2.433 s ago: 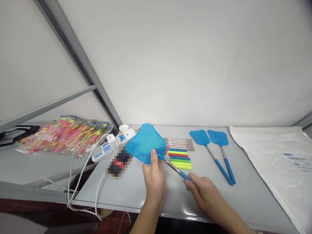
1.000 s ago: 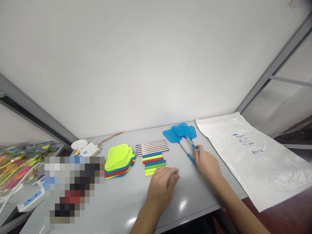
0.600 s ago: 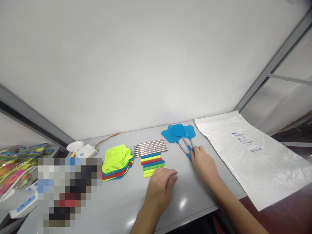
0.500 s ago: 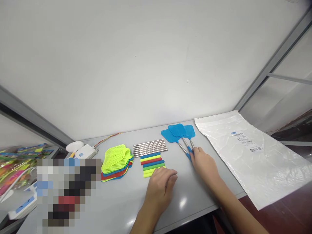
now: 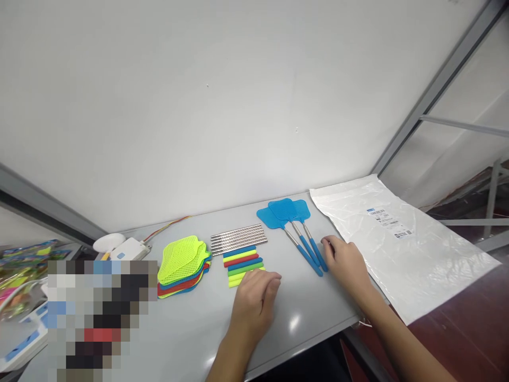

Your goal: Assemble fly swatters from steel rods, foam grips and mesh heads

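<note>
Three fly swatters with blue mesh heads [image 5: 284,209], silver shafts and blue handles [image 5: 309,253] lie fanned out and partly overlapping. My right hand [image 5: 345,261] rests just right of the handles, holding nothing, its fingers loosely bent and a little apart. My left hand [image 5: 256,294] is closed loosely on the table with nothing visible in it. Its knuckles cover the right ends of the nearest grip tubes [image 5: 243,264], a row in blue, yellow, red and green. Behind them lie several silver metal rods [image 5: 238,239]. Further left is a stack of mesh swatter heads [image 5: 181,260], yellow on top.
A white plastic mailing bag [image 5: 382,228] with a label overhangs the grey table's [image 5: 178,334] right side. At the left are a white device [image 5: 131,250] with wires, a power strip [image 5: 24,339], colourful packaged goods [image 5: 16,281] and a blurred-out patch. A white wall stands behind.
My right hand has let go of the blue swatter handles and moved slightly right, leaving them lying on the table. My left hand keeps its place by the tubes. The view has shifted slightly.
</note>
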Tool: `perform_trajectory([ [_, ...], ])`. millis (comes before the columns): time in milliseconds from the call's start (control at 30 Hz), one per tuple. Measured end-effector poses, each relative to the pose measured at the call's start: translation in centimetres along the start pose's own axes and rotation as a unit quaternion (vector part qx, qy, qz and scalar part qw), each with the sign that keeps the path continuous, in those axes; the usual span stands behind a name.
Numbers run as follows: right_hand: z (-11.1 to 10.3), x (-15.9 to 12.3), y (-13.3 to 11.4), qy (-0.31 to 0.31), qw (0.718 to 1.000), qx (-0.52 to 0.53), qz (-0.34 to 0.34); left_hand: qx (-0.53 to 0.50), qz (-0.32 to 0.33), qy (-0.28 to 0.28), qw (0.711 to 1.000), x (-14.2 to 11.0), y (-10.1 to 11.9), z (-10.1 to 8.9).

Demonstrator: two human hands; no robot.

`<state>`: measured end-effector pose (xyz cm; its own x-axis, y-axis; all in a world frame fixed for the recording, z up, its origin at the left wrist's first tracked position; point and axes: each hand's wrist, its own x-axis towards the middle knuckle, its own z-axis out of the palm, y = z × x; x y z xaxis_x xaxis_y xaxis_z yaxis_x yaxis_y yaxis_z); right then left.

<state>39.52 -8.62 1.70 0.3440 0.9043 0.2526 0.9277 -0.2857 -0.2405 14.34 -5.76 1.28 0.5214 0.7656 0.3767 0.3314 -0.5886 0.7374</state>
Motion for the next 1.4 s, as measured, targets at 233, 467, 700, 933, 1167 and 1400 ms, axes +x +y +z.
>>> perform_trajectory([
  [233,0.6,-2.3,0.3,0.002,0.997,0.069,-0.023,0.031,-0.007,0.017,0.999,0.1,-0.3,-0.2],
  [467,0.8,-5.3,2.8,-0.072,0.981,0.163,-0.072,0.122,0.056,-0.007,0.991,0.4,0.4,1.6],
  [700,0.5,-4.5,3.4,-0.101,0.966,0.226,-0.068,0.254,0.064,-0.127,0.957,3.3,2.4,5.9],
  [933,0.3,-3.3,3.2,-0.136,0.957,0.245,-0.075,0.284,0.104,-0.151,0.941,5.9,1.3,7.8],
  [1167,0.2,-3.1,3.3,-0.137,0.952,0.245,-0.123,0.263,0.103,-0.141,0.949,6.1,1.4,7.4],
  [1400,0.3,-3.3,3.3,-0.132,0.955,0.221,-0.148,0.234,0.096,-0.147,0.956,5.8,1.5,7.8],
])
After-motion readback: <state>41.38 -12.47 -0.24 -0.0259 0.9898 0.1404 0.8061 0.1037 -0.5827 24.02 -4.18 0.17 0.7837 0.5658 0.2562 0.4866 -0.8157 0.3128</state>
